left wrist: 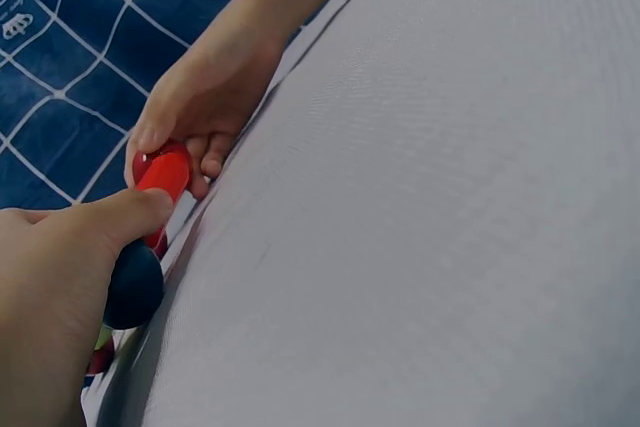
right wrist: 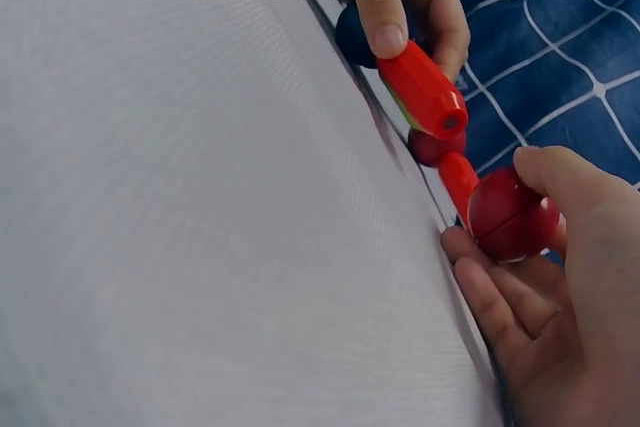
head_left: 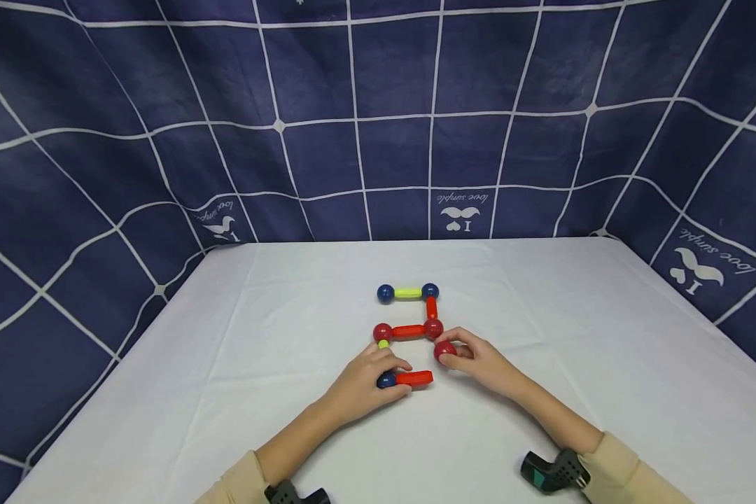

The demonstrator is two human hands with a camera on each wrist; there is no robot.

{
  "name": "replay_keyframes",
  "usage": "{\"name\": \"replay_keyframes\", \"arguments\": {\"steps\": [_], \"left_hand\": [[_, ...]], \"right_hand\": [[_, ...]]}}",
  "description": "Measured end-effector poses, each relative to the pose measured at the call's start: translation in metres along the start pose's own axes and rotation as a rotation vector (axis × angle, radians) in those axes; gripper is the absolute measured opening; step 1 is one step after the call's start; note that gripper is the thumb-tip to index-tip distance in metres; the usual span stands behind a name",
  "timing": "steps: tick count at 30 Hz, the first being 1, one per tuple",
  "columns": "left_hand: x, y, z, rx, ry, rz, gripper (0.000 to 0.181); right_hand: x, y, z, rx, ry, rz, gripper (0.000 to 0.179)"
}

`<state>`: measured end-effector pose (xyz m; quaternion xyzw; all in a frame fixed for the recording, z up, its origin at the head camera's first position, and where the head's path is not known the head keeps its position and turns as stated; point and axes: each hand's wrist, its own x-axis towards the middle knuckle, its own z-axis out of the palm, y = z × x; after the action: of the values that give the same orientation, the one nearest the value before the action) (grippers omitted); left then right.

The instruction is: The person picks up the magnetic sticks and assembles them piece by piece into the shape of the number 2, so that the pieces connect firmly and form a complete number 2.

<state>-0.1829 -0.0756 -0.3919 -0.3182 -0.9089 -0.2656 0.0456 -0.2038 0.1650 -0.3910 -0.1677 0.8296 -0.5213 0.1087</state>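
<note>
My left hand point(head_left: 364, 383) grips a red magnetic rod point(head_left: 417, 379) by its left part, with the thumb laid along it. That rod is joined to a blue ball point(head_left: 386, 380), partly covered by the fingers. In my right hand point(head_left: 484, 365) a glossy red ball point(right wrist: 510, 215) is pinched between thumb and fingers, to the right of the rod's free end and slightly farther back. Behind the left fingers a yellow-green rod point(head_left: 383, 344) shows briefly below another red ball point(head_left: 383, 332).
Farther back, a red rod point(head_left: 409, 332) runs right to a red ball point(head_left: 433, 327). From there another red rod point(head_left: 431, 308) leads to a blue ball point(head_left: 430, 291), then a yellow-green rod point(head_left: 407, 292) and a second blue ball point(head_left: 386, 293). White cloth point(head_left: 277, 301) covers the table.
</note>
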Motion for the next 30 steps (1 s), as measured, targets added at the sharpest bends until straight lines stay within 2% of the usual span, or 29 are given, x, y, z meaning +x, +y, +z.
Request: {"name": "replay_keyframes", "arguments": {"steps": [5, 9, 14, 20, 25, 27, 30], "left_hand": [[0.0021, 0.0011, -0.0021, 0.011, 0.031, -0.015, 0.026], [0.0026, 0.0020, -0.0024, 0.017, 0.054, -0.008, 0.026], [0.0017, 0.0015, -0.0010, 0.010, 0.065, -0.002, 0.025], [0.0006, 0.0004, 0.0005, 0.014, 0.074, 0.018, 0.024], [-0.0008, -0.0004, 0.0010, 0.028, 0.061, 0.031, 0.028], [-0.0014, 0.0008, 0.0003, 0.004, 0.040, 0.020, 0.031], [-0.0018, 0.0021, -0.0001, -0.053, -0.012, -0.001, 0.035]], "right_hand": [[0.0041, 0.0035, -0.0024, -0.015, -0.019, -0.053, 0.035], [0.0038, 0.0038, -0.0049, -0.075, -0.083, -0.107, 0.032], [0.0012, 0.0026, -0.0091, -0.095, -0.190, -0.104, 0.033], [-0.0011, 0.0034, -0.0095, -0.158, -0.216, -0.128, 0.029], [0.0005, 0.0056, -0.0084, -0.140, -0.176, -0.148, 0.024], [0.0024, 0.0072, -0.0081, -0.138, -0.111, -0.151, 0.024], [0.0069, 0.0101, -0.0076, -0.147, 0.039, -0.125, 0.028]]}}
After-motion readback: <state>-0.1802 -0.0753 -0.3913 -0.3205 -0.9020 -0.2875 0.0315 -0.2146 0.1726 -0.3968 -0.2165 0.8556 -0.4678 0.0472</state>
